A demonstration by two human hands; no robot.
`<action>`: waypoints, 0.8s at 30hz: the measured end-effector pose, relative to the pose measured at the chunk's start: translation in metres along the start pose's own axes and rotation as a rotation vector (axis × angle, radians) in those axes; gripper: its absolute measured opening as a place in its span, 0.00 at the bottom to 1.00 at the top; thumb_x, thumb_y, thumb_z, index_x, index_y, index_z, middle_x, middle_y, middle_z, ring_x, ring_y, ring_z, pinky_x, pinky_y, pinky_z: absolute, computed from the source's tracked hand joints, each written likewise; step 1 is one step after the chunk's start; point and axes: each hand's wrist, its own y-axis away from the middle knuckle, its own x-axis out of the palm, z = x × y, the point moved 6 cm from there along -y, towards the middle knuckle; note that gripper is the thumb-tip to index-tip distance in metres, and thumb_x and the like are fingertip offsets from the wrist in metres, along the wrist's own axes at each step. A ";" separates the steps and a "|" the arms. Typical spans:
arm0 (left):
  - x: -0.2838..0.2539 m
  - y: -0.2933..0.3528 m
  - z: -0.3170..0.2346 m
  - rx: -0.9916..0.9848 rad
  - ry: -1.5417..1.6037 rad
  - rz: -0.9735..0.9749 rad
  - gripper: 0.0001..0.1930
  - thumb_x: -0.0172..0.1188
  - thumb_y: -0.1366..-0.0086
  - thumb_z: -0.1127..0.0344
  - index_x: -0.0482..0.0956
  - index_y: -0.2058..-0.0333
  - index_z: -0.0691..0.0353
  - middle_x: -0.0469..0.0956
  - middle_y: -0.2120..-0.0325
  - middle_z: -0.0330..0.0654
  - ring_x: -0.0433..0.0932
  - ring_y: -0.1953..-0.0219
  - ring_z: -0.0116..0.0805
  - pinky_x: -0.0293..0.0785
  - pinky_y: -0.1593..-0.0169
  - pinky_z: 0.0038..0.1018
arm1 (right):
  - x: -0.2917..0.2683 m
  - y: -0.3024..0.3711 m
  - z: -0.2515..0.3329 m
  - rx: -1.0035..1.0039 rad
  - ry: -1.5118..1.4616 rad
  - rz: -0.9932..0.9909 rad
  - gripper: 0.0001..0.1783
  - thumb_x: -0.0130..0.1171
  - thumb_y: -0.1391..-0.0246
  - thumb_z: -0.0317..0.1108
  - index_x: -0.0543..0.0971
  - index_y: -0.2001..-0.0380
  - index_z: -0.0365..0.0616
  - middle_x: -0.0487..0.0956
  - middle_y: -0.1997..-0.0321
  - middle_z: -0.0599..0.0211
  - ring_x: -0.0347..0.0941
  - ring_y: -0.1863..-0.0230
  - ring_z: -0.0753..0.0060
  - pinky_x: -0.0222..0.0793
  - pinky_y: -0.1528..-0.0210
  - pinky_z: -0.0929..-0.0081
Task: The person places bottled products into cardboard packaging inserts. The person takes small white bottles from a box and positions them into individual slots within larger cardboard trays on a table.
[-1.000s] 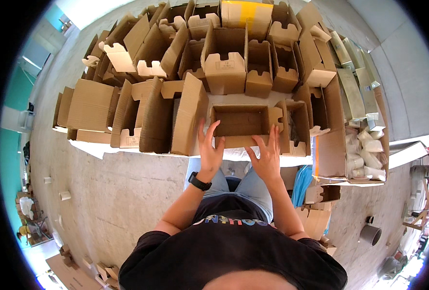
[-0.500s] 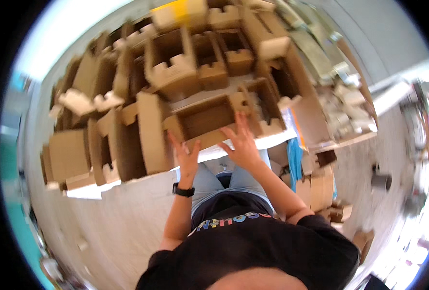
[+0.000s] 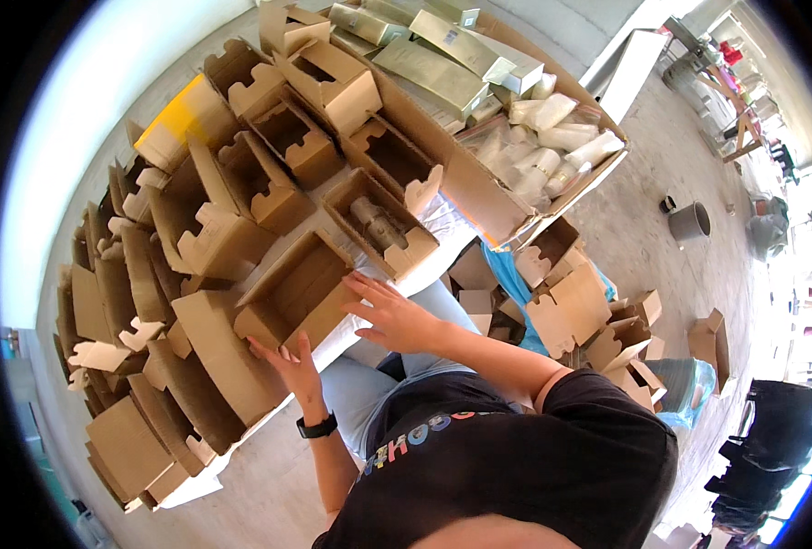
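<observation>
Directly before me lies a cardboard box [image 3: 325, 318] with its top side uncovered and nothing showing inside. At its near left corner my left hand [image 3: 293, 373] has its fingers apart, the tips against the cardboard. My right hand [image 3: 395, 316] rests its spread fingertips on the near right edge of the same box. Neither hand is wrapped round anything. Right of it stands a smaller cardboard box [image 3: 415, 245] with a brownish object inside, too unclear to name. A taller cardboard box [image 3: 227, 352] stands close on the left.
Many cardboard boxes with notched flaps crowd the table's left and far side. A large carton [image 3: 507, 215] at the right holds gold-coloured boxes [image 3: 433, 78] and white wrapped pieces [image 3: 552, 137]. On the floor lie loose cardboard boxes [image 3: 571, 306] and a grey bucket [image 3: 690, 222].
The view has swung to the right, so the table appears turned and more floor shows at the right. Both hands stay at the near side of the same box.
</observation>
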 end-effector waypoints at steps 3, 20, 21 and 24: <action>0.000 0.000 -0.013 -0.003 -0.050 -0.001 0.50 0.61 0.36 0.61 0.29 0.31 0.58 0.30 0.29 0.52 0.43 0.29 0.53 0.44 0.30 0.47 | -0.040 -0.002 0.008 0.140 -0.422 0.057 0.22 0.62 0.47 0.33 0.74 0.49 0.44 0.69 0.38 0.52 0.64 0.36 0.51 0.61 0.35 0.60; -0.004 0.002 -0.003 -0.100 -0.088 -0.018 0.52 0.62 0.38 0.53 0.31 0.30 0.57 0.33 0.29 0.51 0.53 0.34 0.65 0.58 0.35 0.47 | -0.296 0.072 -0.220 1.106 0.644 -0.341 0.19 0.54 0.45 0.39 0.77 0.54 0.37 0.78 0.54 0.42 0.75 0.51 0.41 0.71 0.49 0.53; -0.002 0.002 -0.006 -0.094 -0.088 -0.021 0.52 0.62 0.38 0.52 0.32 0.30 0.57 0.34 0.29 0.51 0.54 0.34 0.65 0.59 0.36 0.47 | -0.298 0.074 -0.241 1.116 0.622 -0.266 0.20 0.54 0.45 0.39 0.76 0.53 0.38 0.78 0.53 0.41 0.75 0.51 0.40 0.71 0.48 0.53; -0.001 -0.001 -0.007 -0.096 -0.092 -0.010 0.52 0.63 0.38 0.53 0.32 0.30 0.57 0.35 0.29 0.51 0.55 0.35 0.66 0.62 0.37 0.47 | -0.296 0.080 -0.286 1.146 0.610 -0.134 0.23 0.56 0.46 0.42 0.75 0.51 0.38 0.77 0.51 0.40 0.74 0.49 0.39 0.70 0.47 0.54</action>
